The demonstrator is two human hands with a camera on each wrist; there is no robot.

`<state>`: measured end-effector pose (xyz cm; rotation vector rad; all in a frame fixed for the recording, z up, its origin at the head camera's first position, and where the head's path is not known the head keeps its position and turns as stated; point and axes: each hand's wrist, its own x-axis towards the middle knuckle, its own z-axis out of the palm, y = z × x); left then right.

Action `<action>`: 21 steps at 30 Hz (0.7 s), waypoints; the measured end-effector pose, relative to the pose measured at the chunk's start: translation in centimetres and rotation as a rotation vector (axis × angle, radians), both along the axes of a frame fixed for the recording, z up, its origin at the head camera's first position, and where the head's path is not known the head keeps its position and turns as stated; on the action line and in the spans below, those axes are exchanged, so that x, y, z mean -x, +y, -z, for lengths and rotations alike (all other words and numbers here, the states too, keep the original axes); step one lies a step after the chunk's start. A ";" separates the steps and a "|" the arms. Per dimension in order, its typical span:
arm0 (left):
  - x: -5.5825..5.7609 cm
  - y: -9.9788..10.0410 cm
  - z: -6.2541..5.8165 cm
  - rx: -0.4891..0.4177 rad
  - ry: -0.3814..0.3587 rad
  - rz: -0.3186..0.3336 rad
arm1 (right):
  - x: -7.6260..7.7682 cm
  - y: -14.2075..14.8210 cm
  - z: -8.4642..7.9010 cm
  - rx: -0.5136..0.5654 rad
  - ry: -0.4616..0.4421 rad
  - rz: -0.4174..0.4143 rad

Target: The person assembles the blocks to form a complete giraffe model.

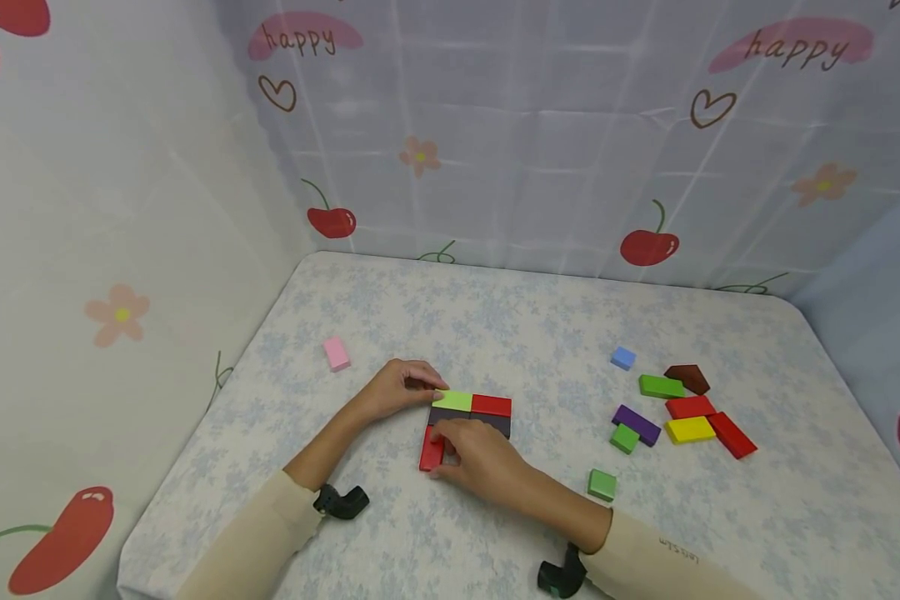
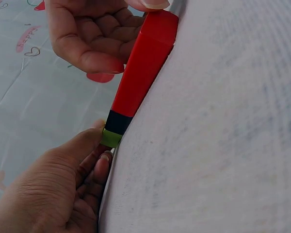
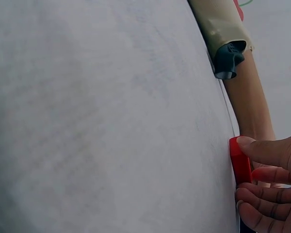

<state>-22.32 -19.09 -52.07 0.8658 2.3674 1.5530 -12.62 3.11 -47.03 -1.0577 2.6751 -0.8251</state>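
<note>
Several flat blocks lie together on the table. A lime green block (image 1: pixel 453 401) and a red block (image 1: pixel 491 406) form the far row, with black blocks (image 1: pixel 491 425) just nearer. A long red block (image 1: pixel 431 454) extends toward me from the left end. My left hand (image 1: pixel 399 390) pinches the lime block's left end, thumb and fingertips at its corner. Over the long red block, my right hand (image 1: pixel 487 462) holds it, thumb at its near end and fingers farther up. That thumb presses the red end (image 3: pixel 240 160) in the right wrist view. The right fingers partly hide the black row.
A pink block (image 1: pixel 337 353) lies at the left. On the right are a purple block (image 1: pixel 636 425), a yellow block (image 1: pixel 690 430), a brown block (image 1: pixel 687 378), a blue block (image 1: pixel 623 358), and several green and red ones. One green block (image 1: pixel 602 484) sits by the right forearm.
</note>
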 end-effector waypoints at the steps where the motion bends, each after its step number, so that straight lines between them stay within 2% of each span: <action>1: 0.0 0.0 0.1 0.002 0.003 0.000 | 0.0 0.0 0.0 -0.001 -0.001 0.000; 7: 0.1 0.0 0.1 0.013 0.022 0.004 | 0.1 0.0 0.0 -0.008 0.001 0.002; 17: 0.0 -0.1 0.1 0.010 0.002 -0.002 | 0.0 -0.2 -0.2 -0.011 0.008 -0.006; 21: 0.0 -0.1 0.0 0.015 0.012 -0.003 | -0.1 0.1 -0.7 -0.024 0.014 -0.003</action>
